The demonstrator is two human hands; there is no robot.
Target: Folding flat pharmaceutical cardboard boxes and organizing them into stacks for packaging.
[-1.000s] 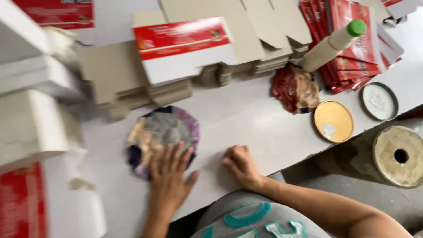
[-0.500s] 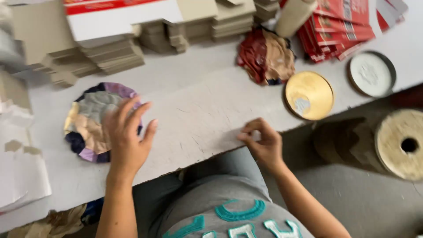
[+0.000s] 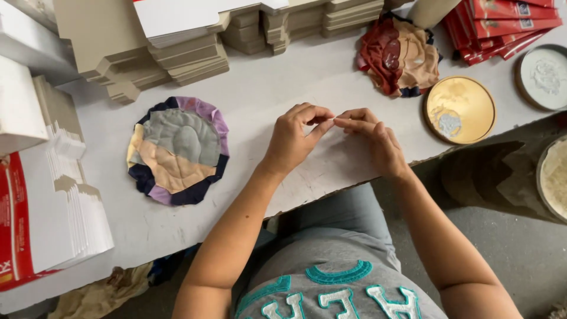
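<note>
Left hand and right hand meet fingertip to fingertip over the table, pinching something too small to make out. Two fabric pads lie well apart: one left, one behind. Two round lids, gold and white, sit right.

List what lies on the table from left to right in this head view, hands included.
Stack of flat white cartons → round patchwork cloth pad → left hand → right hand → gold round lid → white-filled round lid.
</note>
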